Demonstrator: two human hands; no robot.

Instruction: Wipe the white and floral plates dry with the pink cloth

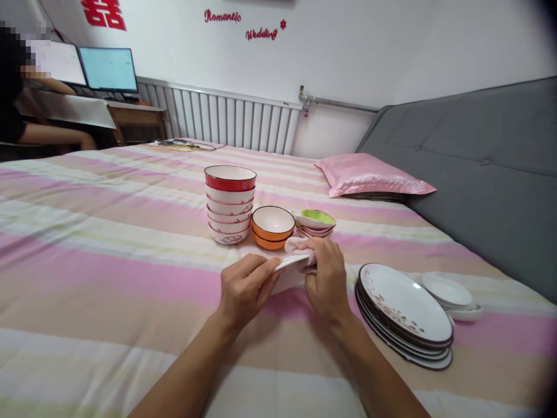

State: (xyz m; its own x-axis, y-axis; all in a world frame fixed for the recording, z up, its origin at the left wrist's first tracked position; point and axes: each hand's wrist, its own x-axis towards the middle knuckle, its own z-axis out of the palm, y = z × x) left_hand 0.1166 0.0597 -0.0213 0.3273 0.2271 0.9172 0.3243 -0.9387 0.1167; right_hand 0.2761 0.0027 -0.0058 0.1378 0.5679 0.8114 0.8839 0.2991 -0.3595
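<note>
My left hand grips one side of a small white dish, tilted nearly edge-on to me. A pale pink cloth is bunched in my right hand, pressed around the dish's other edge. Just beyond stand two stacked orange bowls. To their left rises a tall stack of white and red bowls. Leaf-shaped dishes, the top one green inside, are piled to their right. Beside my right forearm lies a stack of dark-rimmed plates with a floral pattern.
Small white dishes sit behind the plate stack. All the tableware rests on a striped bedspread. A pink pillow leans near the grey headboard. Cables lie at the bed's far edge. At far left a person sits by monitors.
</note>
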